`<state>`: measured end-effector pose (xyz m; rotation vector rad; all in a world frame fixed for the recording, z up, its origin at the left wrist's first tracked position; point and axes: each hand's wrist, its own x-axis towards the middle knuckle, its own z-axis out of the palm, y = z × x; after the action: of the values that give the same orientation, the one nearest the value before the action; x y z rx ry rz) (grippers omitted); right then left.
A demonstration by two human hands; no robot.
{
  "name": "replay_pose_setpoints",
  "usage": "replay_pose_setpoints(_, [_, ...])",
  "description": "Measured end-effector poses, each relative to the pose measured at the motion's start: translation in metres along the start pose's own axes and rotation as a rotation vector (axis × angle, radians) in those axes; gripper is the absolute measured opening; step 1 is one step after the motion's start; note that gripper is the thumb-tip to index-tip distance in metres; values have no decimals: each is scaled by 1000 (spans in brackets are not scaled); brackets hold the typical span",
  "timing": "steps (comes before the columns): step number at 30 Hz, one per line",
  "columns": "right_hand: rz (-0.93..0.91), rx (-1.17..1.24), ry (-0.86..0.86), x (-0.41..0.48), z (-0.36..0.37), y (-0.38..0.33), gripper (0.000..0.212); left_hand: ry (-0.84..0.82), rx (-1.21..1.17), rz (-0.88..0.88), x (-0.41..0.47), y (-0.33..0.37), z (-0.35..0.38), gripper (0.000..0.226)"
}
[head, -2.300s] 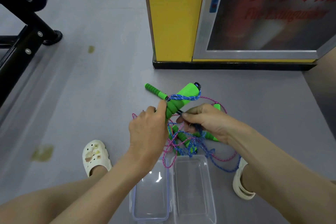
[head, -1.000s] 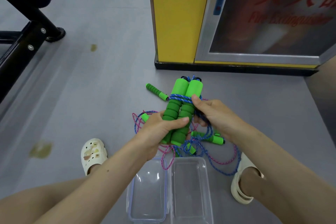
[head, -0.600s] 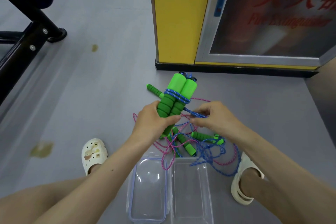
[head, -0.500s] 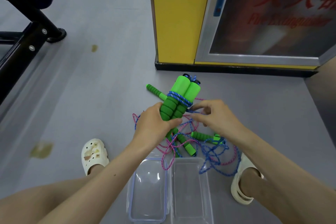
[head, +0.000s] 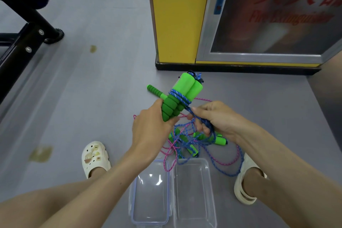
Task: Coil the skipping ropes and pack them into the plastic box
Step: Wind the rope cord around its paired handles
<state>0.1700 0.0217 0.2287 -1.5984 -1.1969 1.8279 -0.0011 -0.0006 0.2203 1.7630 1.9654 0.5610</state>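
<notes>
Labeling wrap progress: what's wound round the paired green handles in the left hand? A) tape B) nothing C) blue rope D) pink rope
C: blue rope loops round the green handles gripped by the left hand; the right hand holds its free length.

handle pair (head: 187,87): tilts up and right now; stood near upright 1 s ago.
blue rope (head: 180,97): more turns bind the pair than 2.3 s ago.
right hand (head: 218,118): has drawn back from the handles and pinches the rope taut.
</notes>
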Motion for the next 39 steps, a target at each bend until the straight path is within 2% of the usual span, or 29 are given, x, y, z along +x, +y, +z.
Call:
replay_pose_setpoints(3, [-36, -66, -13, 2, 2, 1, 22, 69, 178, 84, -3, 0, 0, 31])
replay_pose_setpoints(7, [-89, -129, -5, 1, 5, 3, 21, 69, 298, 111, -4, -2, 2, 34])
replay_pose_setpoints(14, [-144, -153, 1, -1, 17, 5, 38, 96, 513, 167, -12, 1, 5, 32])
replay_pose_setpoints(16, [-122, -163, -20, -2, 18, 5, 37, 123, 550, 180, -14, 0, 6, 34])
replay_pose_setpoints(19, [-76, -156, -106, -6, 21, 5, 24, 119, 585, 229, -11, -2, 13, 45])
replay_pose_setpoints(22, [-44, -191, -151, -6, 22, 6, 22, 90, 573, 270, -12, -6, 19, 54])
replay_pose_setpoints(24, [-24, -150, -121, -5, 23, 6, 27, 100, 557, 305, -12, -7, 20, 66])
replay_pose_setpoints(26, [-8, -37, -41, -3, 23, 4, 43, 140, 533, 373, -12, -7, 21, 74])
replay_pose_setpoints(29, [34, 54, 110, -1, 21, 5, 63, 160, 480, 431, -12, -8, 27, 82])
replay_pose_setpoints(31, [39, 52, 172, 1, 18, 7, 63, 73, 416, 419, -15, -5, 29, 86])
replay_pose_setpoints(33, [28, 47, 197, 4, 14, 9, 62, -88, 317, 337, -14, -1, 25, 83])
replay_pose_setpoints(36, [1, 35, 178, 7, 8, 10, 61, -231, -40, 148, -3, 3, 15, 73])
replay_pose_setpoints(39, [-57, 98, 62, 8, 9, 11, 64, -339, -539, -179, 12, -2, 0, 65])
